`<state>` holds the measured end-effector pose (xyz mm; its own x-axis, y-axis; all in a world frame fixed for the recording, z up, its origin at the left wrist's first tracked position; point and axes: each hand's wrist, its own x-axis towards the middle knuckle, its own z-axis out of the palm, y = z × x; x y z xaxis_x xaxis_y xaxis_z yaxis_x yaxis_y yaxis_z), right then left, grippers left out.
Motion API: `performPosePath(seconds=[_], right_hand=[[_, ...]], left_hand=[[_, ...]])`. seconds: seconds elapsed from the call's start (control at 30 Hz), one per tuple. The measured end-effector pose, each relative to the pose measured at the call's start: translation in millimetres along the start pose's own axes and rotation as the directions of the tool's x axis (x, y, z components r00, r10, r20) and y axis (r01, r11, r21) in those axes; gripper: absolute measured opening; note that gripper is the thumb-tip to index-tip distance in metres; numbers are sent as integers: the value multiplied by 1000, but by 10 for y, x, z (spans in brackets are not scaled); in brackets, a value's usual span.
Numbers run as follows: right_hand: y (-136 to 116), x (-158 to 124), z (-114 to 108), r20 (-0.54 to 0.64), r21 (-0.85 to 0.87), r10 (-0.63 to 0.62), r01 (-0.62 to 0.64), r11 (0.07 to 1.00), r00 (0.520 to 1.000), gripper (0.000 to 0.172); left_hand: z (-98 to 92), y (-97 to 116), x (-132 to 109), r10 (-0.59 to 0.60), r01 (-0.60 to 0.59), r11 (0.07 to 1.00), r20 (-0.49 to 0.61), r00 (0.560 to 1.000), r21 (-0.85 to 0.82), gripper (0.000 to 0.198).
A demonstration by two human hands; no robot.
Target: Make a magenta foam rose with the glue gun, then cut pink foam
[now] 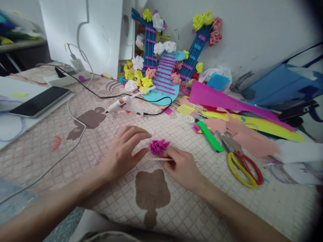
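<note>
A small magenta foam flower (158, 147) sits on the patterned table cover (75, 148) between my two hands. My right hand (183, 166) pinches a thin wooden stick (157, 159) that lies just below the flower, its fingers closed around it and touching the flower's edge. At the stick's left end rests the thumb of my left hand (124, 151), with the index finger stretched above the flower. Those left fingers are loosely curved and hold nothing else.
A white glue gun (124, 105) with a black cord lies behind the hands. Scissors (241, 164) and a green cutter (210, 136) lie to the right beside foam sheets (227, 101). Decorated foam pieces with flowers (161, 67) stand at the wall. A phone (40, 101) rests at the left.
</note>
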<state>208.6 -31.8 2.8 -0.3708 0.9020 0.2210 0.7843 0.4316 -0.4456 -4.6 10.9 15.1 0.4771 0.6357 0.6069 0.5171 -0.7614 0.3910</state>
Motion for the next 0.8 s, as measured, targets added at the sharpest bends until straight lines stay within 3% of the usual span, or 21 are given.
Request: performPosePath(seconds=[0.13, 0.2, 0.3, 0.5, 0.8], right_hand=[[79, -44, -75, 66, -96, -39, 45, 994, 997, 12], [146, -65, -128, 86, -81, -65, 72, 994, 994, 20], [245, -75, -180, 88, -40, -152, 156, 987, 984, 16], [329, -33, -159, 28, -99, -232, 234, 967, 972, 22], [368, -30, -129, 53, -129, -256, 261, 957, 965, 21]], left_hand=[[-59, 43, -143, -28, 25, 998, 43, 999, 62, 31], [-88, 59, -194, -56, 54, 997, 44, 997, 63, 21], [-78, 141, -227, -79, 75, 995, 67, 995, 66, 10], [148, 404, -173, -80, 56, 987, 158, 984, 152, 26], [315, 468, -86, -14, -51, 950, 208, 978, 307, 8]])
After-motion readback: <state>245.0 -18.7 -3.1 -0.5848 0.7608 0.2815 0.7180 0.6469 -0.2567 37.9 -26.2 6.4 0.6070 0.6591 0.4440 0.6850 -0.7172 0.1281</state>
